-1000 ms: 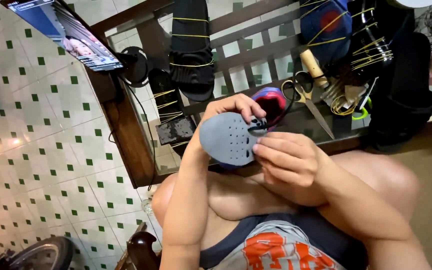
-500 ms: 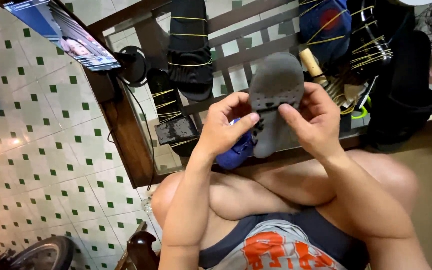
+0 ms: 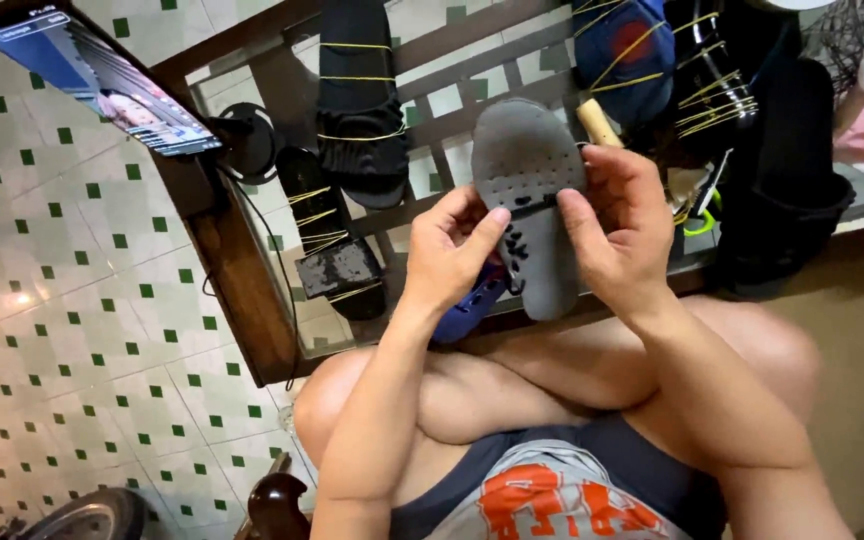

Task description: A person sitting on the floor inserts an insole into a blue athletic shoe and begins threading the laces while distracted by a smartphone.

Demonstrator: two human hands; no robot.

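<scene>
Behind both hands (image 3: 542,235), the grey insole (image 3: 532,170) hides a blue shoe (image 3: 467,310).

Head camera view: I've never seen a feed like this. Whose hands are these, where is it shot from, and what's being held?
The picture comes from a camera worn on the person's head, looking down at their own lap and hands. The left hand and right hand together hold a grey perforated insole, thumbs pressing on its face. A blue shoe sits under the left hand. Ahead is a glass-topped wooden table with black sandals bound in rubber bands, and a phone propped at its corner.
</scene>
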